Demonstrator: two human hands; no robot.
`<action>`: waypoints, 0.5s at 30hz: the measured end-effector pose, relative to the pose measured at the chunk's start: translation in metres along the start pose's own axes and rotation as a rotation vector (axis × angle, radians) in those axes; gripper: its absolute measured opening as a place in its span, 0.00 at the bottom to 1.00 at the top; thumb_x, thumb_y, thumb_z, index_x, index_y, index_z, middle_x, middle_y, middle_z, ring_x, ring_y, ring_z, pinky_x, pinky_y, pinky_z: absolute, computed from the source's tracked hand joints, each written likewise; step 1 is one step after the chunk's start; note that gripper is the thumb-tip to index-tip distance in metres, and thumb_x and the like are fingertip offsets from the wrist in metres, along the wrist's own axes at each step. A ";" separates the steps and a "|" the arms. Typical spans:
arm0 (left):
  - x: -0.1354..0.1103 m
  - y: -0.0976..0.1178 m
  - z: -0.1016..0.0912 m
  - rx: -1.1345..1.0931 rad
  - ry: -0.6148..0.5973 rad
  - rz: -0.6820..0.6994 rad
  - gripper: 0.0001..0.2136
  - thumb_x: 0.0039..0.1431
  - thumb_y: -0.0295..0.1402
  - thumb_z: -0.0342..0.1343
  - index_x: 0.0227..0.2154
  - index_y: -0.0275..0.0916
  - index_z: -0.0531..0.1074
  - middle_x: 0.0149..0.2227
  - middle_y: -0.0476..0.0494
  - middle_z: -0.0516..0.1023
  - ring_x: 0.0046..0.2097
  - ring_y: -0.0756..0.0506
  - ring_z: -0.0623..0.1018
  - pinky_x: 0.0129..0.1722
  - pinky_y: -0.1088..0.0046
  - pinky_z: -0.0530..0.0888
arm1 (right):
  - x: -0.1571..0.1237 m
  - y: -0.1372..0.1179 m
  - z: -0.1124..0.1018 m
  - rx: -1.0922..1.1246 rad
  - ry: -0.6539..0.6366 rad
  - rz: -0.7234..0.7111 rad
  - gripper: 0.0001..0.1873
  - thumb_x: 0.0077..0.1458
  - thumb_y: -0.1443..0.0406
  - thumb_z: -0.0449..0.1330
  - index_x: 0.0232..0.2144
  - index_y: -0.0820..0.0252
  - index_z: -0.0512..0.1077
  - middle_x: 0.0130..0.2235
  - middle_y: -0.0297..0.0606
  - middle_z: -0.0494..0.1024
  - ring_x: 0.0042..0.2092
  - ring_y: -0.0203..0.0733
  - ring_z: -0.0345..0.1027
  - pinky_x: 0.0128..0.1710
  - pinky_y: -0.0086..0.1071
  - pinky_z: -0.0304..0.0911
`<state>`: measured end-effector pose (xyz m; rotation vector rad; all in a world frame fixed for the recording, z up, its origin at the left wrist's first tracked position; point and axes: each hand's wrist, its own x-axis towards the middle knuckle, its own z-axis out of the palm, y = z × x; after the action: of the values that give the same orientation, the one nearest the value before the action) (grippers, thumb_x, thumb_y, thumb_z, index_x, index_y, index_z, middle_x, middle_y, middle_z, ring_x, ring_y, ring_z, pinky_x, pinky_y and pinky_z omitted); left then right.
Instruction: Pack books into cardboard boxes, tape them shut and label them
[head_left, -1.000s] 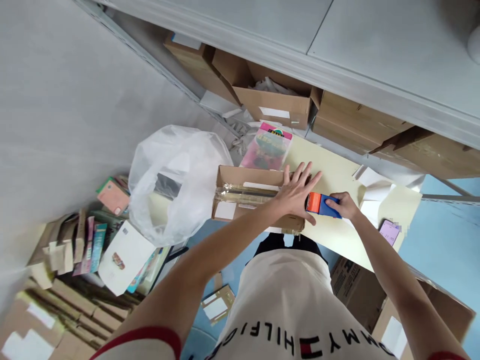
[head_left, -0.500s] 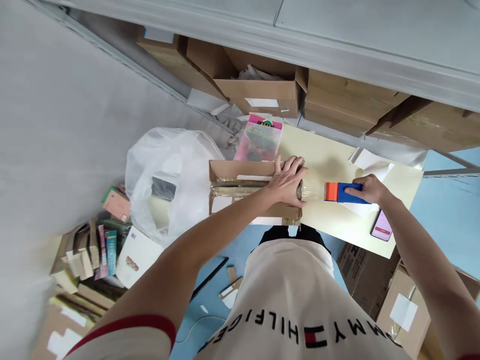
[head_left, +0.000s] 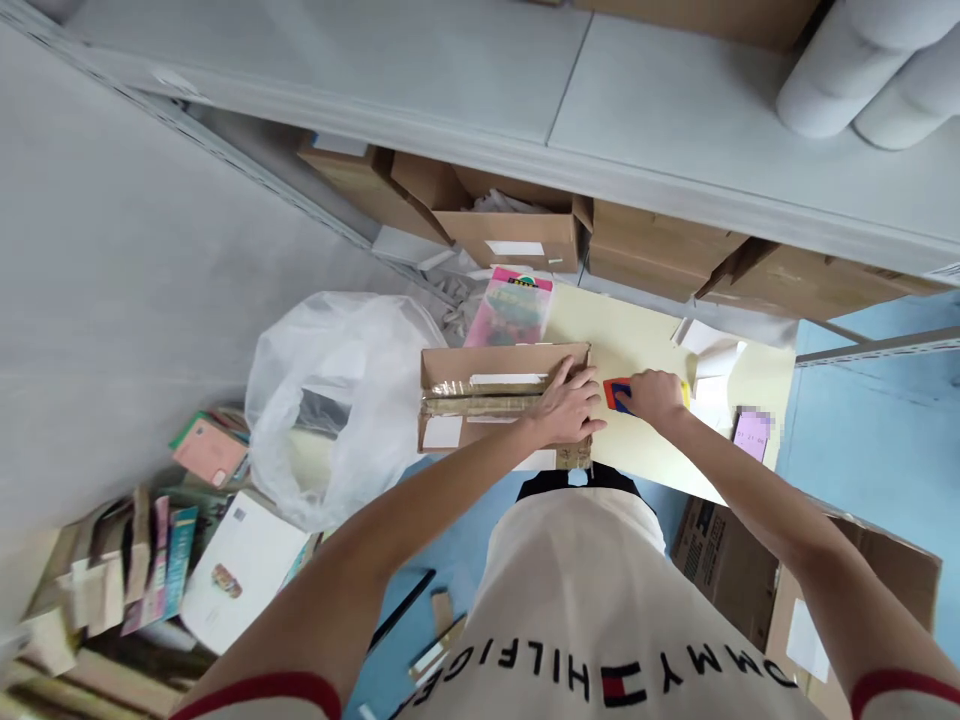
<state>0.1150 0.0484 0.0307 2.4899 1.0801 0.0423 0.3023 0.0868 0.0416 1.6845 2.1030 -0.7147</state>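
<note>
A small cardboard box (head_left: 480, 425) lies on the pale yellow table (head_left: 637, 320), with shiny tape along its middle seam and white labels on its top. My left hand (head_left: 568, 407) rests on the box's right end, its fingers spread over the cardboard and tape there. To the right of the box, my right hand (head_left: 658, 396) is closed around a blue and orange tape dispenser (head_left: 616, 394). The dispenser's orange end points at the box, a short gap away from it. My right palm hides most of its body.
A pink booklet (head_left: 517, 305) lies behind the box. White paper slips (head_left: 712, 385) and a phone (head_left: 751, 432) are at the table's right. A white plastic bag (head_left: 375, 350) stands left, near piled books (head_left: 127, 560). Cardboard boxes (head_left: 506, 235) line the shelf behind.
My right hand has brought the tape dispenser left, closer to the box. The tape strip that stretched between them no longer shows clearly. My left hand stays on the box's right end. The view has shifted.
</note>
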 end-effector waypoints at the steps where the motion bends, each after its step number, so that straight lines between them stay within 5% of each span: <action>1: -0.003 0.000 -0.001 -0.012 0.006 0.012 0.22 0.64 0.48 0.50 0.51 0.39 0.76 0.60 0.33 0.72 0.67 0.32 0.59 0.67 0.40 0.41 | -0.005 0.009 0.004 -0.013 0.042 0.062 0.26 0.61 0.49 0.54 0.40 0.66 0.77 0.39 0.60 0.80 0.43 0.61 0.76 0.42 0.46 0.65; 5: -0.035 -0.004 -0.007 -0.055 0.078 -0.098 0.35 0.60 0.54 0.52 0.66 0.40 0.59 0.71 0.31 0.51 0.71 0.26 0.49 0.65 0.35 0.40 | -0.019 0.039 0.046 0.030 0.180 0.209 0.23 0.65 0.55 0.49 0.48 0.69 0.71 0.41 0.57 0.80 0.45 0.57 0.75 0.43 0.41 0.65; 11: -0.149 -0.046 0.001 -0.193 0.524 -0.803 0.43 0.61 0.56 0.48 0.70 0.33 0.46 0.72 0.26 0.39 0.72 0.26 0.39 0.66 0.35 0.39 | -0.014 0.034 0.114 0.145 0.241 0.249 0.19 0.59 0.68 0.49 0.51 0.71 0.67 0.44 0.59 0.78 0.48 0.58 0.73 0.49 0.46 0.64; 15: -0.203 -0.076 0.015 -0.704 0.741 -1.055 0.47 0.54 0.65 0.49 0.69 0.39 0.50 0.71 0.31 0.51 0.71 0.31 0.52 0.69 0.51 0.49 | -0.023 0.028 0.119 0.162 0.328 0.222 0.27 0.56 0.69 0.51 0.58 0.72 0.62 0.53 0.63 0.73 0.56 0.63 0.67 0.56 0.52 0.60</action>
<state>-0.0761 -0.0537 0.0153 1.0643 2.0670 0.8858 0.3306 0.0039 -0.0463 2.2132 2.0598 -0.5860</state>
